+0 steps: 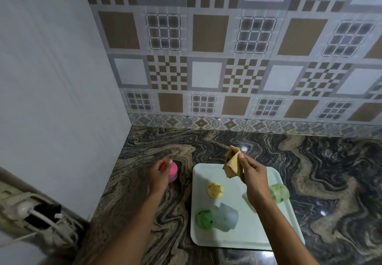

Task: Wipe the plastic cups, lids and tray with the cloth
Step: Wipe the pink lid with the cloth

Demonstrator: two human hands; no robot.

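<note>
Illumination dim and cool. Small glare spots show on the polished countertop (330,171). Shadows on the tray (258,238) are soft and faint. Left hand (160,173) and the pink cup (173,172) it grips are motion-blurred; lower-left corner also soft. Tiled wall (227,58) lines bow toward the frame edges, wide-angle distortion.

Bare marble counter (330,171) lies open at frame right. A yellow lid (215,190), green lid (204,218), clear cup (226,217) and green cup (279,192) clutter the tray (206,173). The right hand (253,173) holds a cloth (232,164) over its upper edge, and the left hand (160,173) grips a pink cup (173,170) beside it.
</note>
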